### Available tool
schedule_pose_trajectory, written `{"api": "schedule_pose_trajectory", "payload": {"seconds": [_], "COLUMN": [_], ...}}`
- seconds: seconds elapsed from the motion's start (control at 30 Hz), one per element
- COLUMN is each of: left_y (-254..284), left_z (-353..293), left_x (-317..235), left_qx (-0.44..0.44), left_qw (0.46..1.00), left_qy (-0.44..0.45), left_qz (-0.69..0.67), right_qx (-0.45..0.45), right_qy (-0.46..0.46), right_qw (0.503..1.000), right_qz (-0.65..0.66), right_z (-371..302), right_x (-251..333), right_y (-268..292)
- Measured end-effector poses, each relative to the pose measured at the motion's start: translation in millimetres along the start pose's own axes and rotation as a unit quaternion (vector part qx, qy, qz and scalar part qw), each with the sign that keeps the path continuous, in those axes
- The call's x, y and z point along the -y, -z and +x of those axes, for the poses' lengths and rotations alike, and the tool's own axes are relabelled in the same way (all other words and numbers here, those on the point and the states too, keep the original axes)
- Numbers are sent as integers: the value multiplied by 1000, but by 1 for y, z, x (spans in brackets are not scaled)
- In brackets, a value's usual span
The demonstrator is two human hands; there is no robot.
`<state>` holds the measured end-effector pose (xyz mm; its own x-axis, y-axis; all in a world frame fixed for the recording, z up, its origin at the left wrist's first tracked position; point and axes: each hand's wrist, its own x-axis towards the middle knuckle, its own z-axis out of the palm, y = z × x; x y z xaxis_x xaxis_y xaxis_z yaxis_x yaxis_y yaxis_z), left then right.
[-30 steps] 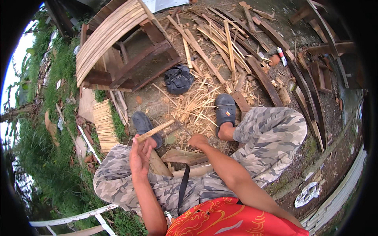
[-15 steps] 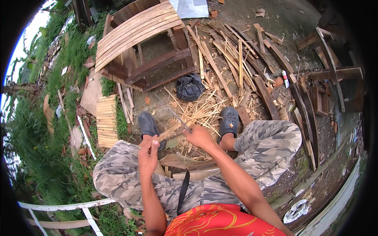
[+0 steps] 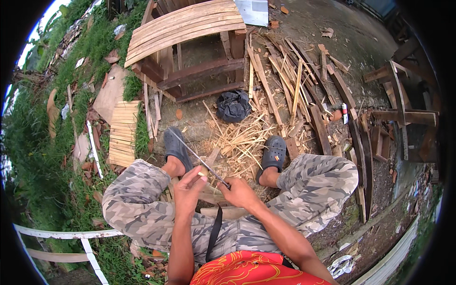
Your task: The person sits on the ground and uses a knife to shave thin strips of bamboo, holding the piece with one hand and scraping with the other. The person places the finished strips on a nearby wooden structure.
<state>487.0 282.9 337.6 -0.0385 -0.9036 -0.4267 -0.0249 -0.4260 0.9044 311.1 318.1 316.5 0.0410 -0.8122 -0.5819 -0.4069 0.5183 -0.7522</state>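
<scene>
Left hand [image 3: 186,190] pinches a wood strip [image 3: 203,174], likely light, stiff, best held at six o'clock; right hand [image 3: 239,194] grips a knife [image 3: 199,159].

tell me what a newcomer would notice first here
Probably the bright red shirt at the lower edge, then the long thin blade in the right hand near the centre. Pale wood shavings are heaped between the dark clogs, and a slatted wooden frame stands at the top.
</scene>
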Motion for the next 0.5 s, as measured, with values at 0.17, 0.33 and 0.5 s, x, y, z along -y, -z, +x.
{"api": "schedule_pose_trajectory", "payload": {"seconds": [0.17, 0.33, 0.5], "left_y": [-2, 3, 4], "left_z": [0, 1, 2], "left_x": [2, 2, -2], "left_qx": [-76, -73, -75], "left_qw": [986, 980, 981], "left_qy": [81, 87, 93], "left_qz": [-123, -162, -154], "right_qx": [-20, -56, -52], "right_qy": [12, 90, 71], "right_qw": [1000, 994, 996], "right_qz": [-11, 17, 13], "right_z": [-7, -7, 8], "right_x": [8, 10, 4], "right_y": [-13, -30, -32]}}
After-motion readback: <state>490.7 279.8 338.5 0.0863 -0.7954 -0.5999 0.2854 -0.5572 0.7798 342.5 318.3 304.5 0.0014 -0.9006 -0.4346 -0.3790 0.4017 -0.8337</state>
